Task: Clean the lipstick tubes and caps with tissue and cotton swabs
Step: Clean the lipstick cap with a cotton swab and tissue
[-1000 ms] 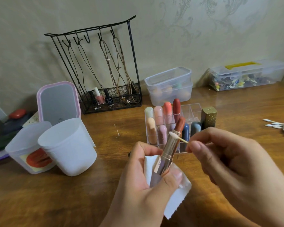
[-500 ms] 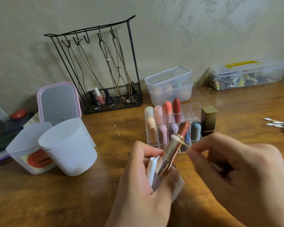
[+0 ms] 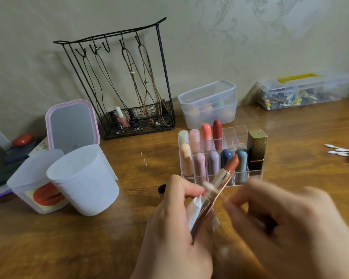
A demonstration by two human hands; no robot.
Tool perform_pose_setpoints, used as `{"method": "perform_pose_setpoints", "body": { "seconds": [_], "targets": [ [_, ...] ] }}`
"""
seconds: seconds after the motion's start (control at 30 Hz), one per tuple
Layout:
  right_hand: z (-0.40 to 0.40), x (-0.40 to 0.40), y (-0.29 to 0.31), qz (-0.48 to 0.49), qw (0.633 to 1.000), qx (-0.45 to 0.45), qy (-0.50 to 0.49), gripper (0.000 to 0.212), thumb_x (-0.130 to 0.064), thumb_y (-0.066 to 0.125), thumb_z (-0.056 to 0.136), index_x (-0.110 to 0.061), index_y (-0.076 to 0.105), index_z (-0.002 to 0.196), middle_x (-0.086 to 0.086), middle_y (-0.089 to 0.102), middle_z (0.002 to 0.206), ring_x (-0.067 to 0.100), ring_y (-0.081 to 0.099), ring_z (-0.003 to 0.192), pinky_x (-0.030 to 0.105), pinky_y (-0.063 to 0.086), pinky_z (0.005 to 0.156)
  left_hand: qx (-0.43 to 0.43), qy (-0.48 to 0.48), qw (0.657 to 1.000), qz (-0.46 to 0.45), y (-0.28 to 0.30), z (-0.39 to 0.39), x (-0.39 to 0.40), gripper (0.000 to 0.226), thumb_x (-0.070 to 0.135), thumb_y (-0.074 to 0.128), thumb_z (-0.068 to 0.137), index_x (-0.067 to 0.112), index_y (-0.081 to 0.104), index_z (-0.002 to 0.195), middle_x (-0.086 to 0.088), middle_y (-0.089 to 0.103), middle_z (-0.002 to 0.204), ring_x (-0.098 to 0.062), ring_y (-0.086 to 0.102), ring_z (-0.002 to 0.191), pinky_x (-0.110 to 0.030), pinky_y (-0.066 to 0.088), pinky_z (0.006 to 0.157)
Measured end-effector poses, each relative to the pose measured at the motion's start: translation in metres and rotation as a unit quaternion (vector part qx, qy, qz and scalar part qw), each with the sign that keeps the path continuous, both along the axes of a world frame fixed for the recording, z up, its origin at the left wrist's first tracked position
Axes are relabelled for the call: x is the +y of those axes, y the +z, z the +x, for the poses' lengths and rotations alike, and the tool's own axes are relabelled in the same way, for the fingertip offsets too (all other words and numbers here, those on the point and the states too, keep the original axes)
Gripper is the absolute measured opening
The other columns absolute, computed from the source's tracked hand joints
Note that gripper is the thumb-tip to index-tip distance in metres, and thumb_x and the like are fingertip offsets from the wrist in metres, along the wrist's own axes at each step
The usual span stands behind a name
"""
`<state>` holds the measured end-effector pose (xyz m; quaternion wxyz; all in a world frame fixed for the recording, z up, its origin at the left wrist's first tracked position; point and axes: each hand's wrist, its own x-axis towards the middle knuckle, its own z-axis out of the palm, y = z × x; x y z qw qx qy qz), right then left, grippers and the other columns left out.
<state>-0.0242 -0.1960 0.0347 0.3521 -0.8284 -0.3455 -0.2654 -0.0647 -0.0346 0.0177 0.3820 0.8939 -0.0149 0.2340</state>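
The lipstick was held in the left hand with tissue, tilted up and right. A swab was pinched by the blurred right hand, crossing the tube from the right.

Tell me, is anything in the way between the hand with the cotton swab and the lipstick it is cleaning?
Nothing visible. The right hand holds the cotton swab right at the lipstick tube, which the left hand grips together with a tissue. The swab and right hand are motion-blurred, so exact contact is unclear.
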Motion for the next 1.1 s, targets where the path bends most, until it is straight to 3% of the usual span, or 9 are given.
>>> {"method": "perform_pose_setpoints", "body": {
  "seconds": [0.13,0.27,0.37,0.43,0.57,0.67,0.77,0.97,1.1],
  "targets": [
    [0.0025,-0.0021,0.0024,-0.006,1.0,-0.002,-0.015,0.014,-0.036,0.057,0.086,-0.027,0.056,0.075,-0.014,0.03,0.044,0.004,0.026,0.038,0.021,0.034,0.033,-0.004,0.009,1.0,-0.012,-0.0008,0.0022,0.0007,0.062,0.019,0.083,0.07,0.055,0.038,0.094,0.045,0.05,0.099,0.018,0.053,0.091,-0.004,0.045,0.067],
    [0.0046,-0.0043,0.0009,0.007,1.0,0.001,-0.021,0.014,-0.036,0.056,0.087,-0.027,0.051,0.077,-0.008,0.037,0.042,0.008,0.026,0.038,0.022,0.032,0.033,0.014,0.006,0.999,-0.041,-0.0002,0.002,0.0013,0.064,0.02,0.084,0.069,0.057,0.038,0.094,0.043,0.051,0.101,0.014,0.056,0.09,-0.013,0.053,0.063],
    [0.0042,-0.0043,-0.0014,0.0,1.0,-0.001,-0.019,0.014,-0.035,0.056,0.087,-0.027,0.053,0.076,-0.007,0.038,0.042,0.008,0.027,0.038,0.023,0.032,0.033,0.002,0.003,0.999,-0.038,0.0015,0.003,0.0015,0.069,0.019,0.084,0.066,0.061,0.037,0.091,0.049,0.049,0.098,0.02,0.049,0.095,0.0,0.042,0.065],
    [0.0042,-0.0044,-0.0009,0.0,1.0,-0.005,-0.011,0.014,-0.034,0.057,0.087,-0.027,0.054,0.076,-0.007,0.038,0.043,0.009,0.028,0.039,0.023,0.033,0.034,0.005,-0.003,0.999,-0.046,0.003,0.003,0.0017,0.065,0.022,0.084,0.064,0.061,0.039,0.091,0.048,0.05,0.097,0.021,0.049,0.095,0.001,0.041,0.064],
    [0.005,-0.0056,0.0001,0.008,1.0,-0.001,-0.013,0.013,-0.034,0.057,0.087,-0.027,0.051,0.077,-0.007,0.037,0.043,0.009,0.029,0.039,0.022,0.032,0.033,0.032,-0.022,0.997,-0.071,0.0033,0.0022,0.0026,0.046,0.019,0.085,0.068,0.037,0.047,0.088,0.049,0.05,0.095,0.021,0.051,0.092,-0.001,0.042,0.062],
    [0.0048,-0.0057,-0.0013,0.003,1.0,0.0,-0.01,0.013,-0.036,0.056,0.087,-0.029,0.05,0.078,-0.008,0.036,0.043,0.007,0.028,0.038,0.023,0.032,0.033,0.026,-0.026,0.995,-0.09,0.0027,0.0034,0.0036,0.045,0.027,0.084,0.063,0.038,0.05,0.089,0.044,0.055,0.091,0.017,0.055,0.089,-0.002,0.044,0.062],
    [0.006,-0.0074,-0.001,0.006,1.0,0.01,-0.015,0.013,-0.037,0.057,0.087,-0.029,0.05,0.078,-0.006,0.038,0.044,0.007,0.026,0.039,0.024,0.032,0.032,0.022,-0.017,0.995,-0.097,0.0018,0.0027,0.004,0.054,0.027,0.083,0.067,0.054,0.044,0.093,0.039,0.057,0.094,0.013,0.057,0.092,-0.006,0.047,0.064],
    [0.0071,-0.0073,-0.0028,0.008,1.0,0.017,0.0,0.014,-0.035,0.058,0.087,-0.029,0.051,0.077,-0.008,0.039,0.043,0.006,0.028,0.037,0.023,0.032,0.032,0.059,-0.014,0.989,-0.135,0.0042,0.0028,0.0034,0.042,0.032,0.082,0.067,0.039,0.049,0.091,0.039,0.056,0.095,0.014,0.055,0.091,-0.008,0.05,0.065],
    [0.0078,-0.0073,-0.0031,-0.004,1.0,0.018,0.005,0.015,-0.034,0.06,0.087,-0.029,0.05,0.077,-0.009,0.037,0.043,0.005,0.026,0.036,0.022,0.032,0.032,0.063,-0.007,0.987,-0.146,0.0053,0.0025,0.0025,0.039,0.036,0.079,0.067,0.04,0.049,0.091,0.034,0.057,0.094,0.012,0.056,0.087,-0.01,0.051,0.063]
  ]
}}
